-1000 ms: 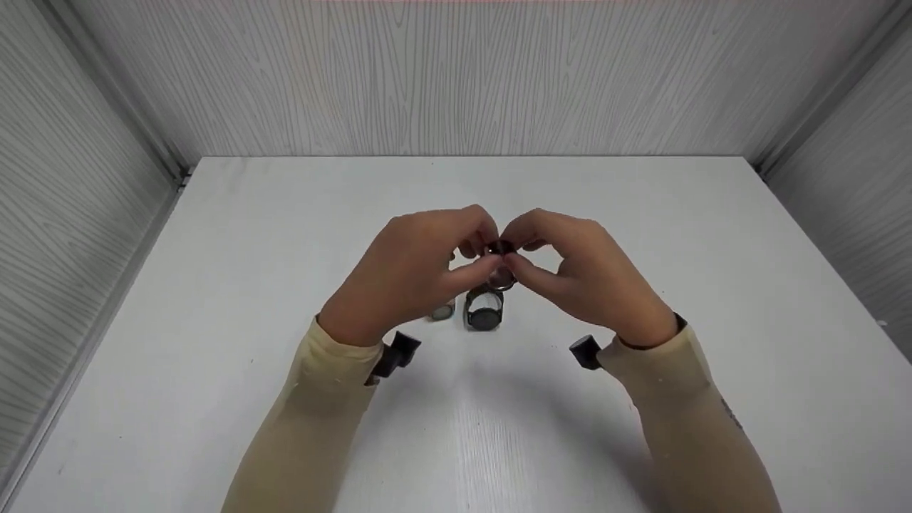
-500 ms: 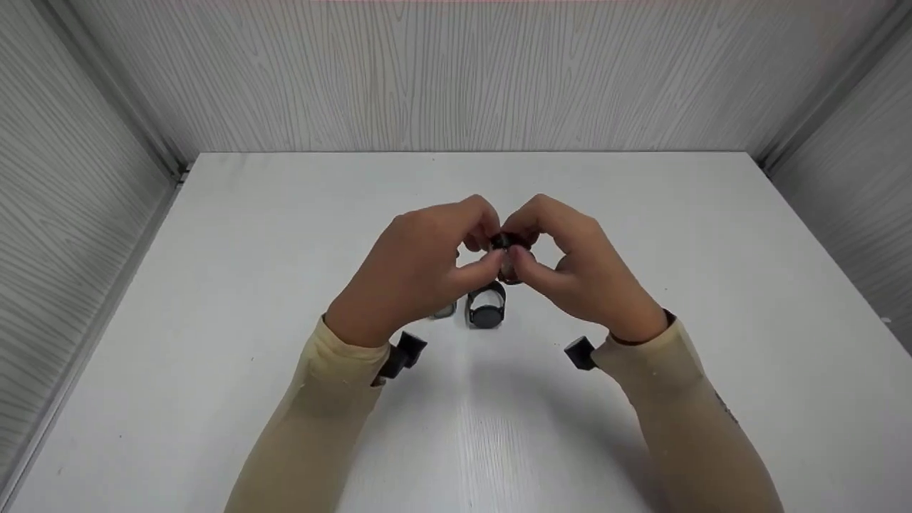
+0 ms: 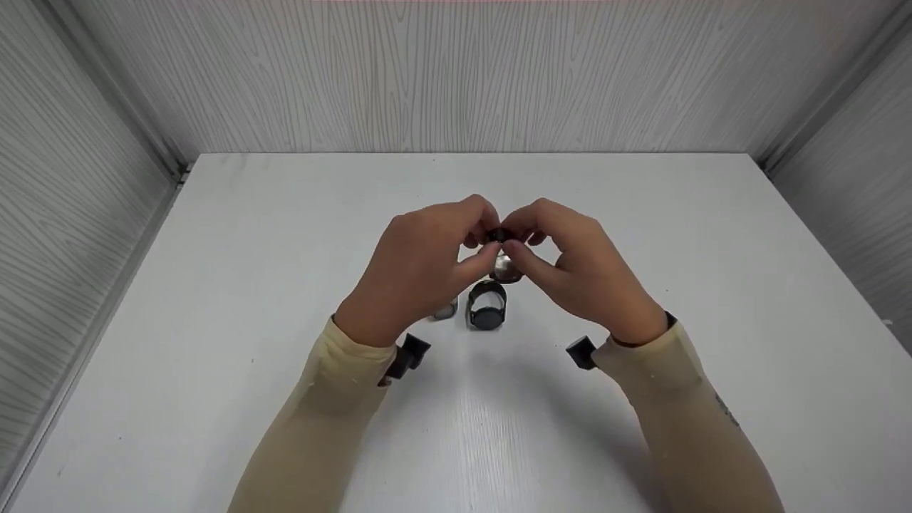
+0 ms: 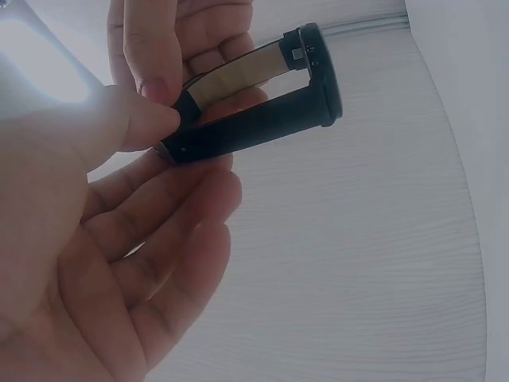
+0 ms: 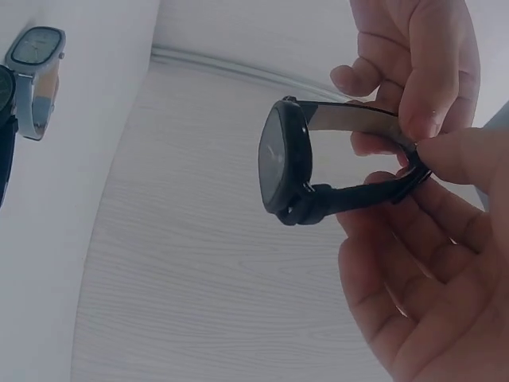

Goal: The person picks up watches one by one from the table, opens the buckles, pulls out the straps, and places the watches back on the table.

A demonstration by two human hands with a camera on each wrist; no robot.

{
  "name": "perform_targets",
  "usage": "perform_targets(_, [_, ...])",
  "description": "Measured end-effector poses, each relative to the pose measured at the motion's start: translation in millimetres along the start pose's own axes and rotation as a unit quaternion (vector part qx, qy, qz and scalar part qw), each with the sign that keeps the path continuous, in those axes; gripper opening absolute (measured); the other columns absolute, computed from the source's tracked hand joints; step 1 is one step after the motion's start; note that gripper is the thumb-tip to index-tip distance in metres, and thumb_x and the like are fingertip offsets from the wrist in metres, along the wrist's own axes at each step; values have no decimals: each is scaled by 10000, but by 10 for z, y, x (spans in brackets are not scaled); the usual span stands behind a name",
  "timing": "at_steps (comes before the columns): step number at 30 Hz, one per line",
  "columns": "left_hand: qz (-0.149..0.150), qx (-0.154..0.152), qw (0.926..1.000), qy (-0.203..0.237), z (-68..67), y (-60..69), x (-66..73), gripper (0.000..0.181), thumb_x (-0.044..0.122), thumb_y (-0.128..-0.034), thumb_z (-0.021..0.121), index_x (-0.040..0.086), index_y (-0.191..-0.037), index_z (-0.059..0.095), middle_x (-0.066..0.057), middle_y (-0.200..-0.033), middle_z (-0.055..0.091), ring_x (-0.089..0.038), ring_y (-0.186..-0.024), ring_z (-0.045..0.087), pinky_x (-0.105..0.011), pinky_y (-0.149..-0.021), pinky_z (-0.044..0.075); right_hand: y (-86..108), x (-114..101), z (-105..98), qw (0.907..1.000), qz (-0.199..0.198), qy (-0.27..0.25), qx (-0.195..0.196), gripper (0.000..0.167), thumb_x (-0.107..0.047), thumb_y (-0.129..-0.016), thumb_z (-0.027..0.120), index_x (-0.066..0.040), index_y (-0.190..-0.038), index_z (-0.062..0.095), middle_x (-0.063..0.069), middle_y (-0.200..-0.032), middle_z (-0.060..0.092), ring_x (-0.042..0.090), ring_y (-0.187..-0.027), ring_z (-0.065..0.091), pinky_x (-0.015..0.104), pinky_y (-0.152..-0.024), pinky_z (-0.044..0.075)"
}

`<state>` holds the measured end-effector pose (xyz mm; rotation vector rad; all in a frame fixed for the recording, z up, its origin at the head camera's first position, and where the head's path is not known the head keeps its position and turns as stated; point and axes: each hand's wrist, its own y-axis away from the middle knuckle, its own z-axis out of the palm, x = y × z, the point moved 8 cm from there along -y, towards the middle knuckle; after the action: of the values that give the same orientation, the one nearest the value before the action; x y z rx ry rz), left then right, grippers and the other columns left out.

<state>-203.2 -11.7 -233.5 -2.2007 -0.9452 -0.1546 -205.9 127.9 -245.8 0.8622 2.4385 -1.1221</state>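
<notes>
Both hands hold one black wristwatch (image 3: 506, 269) above the table, its strap bent into a loop with a tan lining. My left hand (image 3: 420, 263) pinches the strap end between thumb and fingers. Opposite it, my right hand (image 3: 588, 263) pinches the same end, the thumbs nearly meeting. In the left wrist view the watch case (image 4: 324, 76) points away from the fingers. The right wrist view shows the dark dial (image 5: 273, 157) side-on. Fingers cover the buckle area, so I cannot tell whether it is fastened.
Just nearer than the hands, a black watch (image 3: 487, 317) stands on the white table (image 3: 470, 442). Beside it, a squarish-dial watch with a grey strap (image 5: 36, 49) is partly hidden by the left hand in the head view. Wood-grain panels (image 3: 456, 78) wall the back and sides.
The hands have risen slightly in the head view and stay together. The held watch swung a little right, then back, its case showing more plainly below the thumbs.
</notes>
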Motion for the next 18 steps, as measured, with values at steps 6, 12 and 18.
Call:
perform_targets(6, [108,48,9994,328,-21,-5,9,82,132,-925,699,117,-1006,696,34,-867,705,-85,-798,630,-272,-669,497,6,31,-11,9996,176,-222,-38,124,-31,-975,664,-77,-1090,665,-76,-1008,710,97,-946,652,341,-858,529])
perform_targets(12, [45,-79,9962,863,-5,-9,-1,93,137,-929,702,129,-1022,702,71,-900,714,-31,-825,641,-258,-655,495,6,0,-27,9971,145,-737,-131,134,33,-962,625,-52,-1064,645,-36,-968,702,139,-856,686,328,-838,549])
perform_targets(18, [166,21,9955,929,-19,-16,16,102,140,-942,676,127,-1039,703,80,-909,723,-8,-834,649,-242,-648,506,0,-55,-100,9982,-58,-588,-35,113,18,-973,649,-49,-1064,659,-43,-981,707,137,-877,656,308,-843,534])
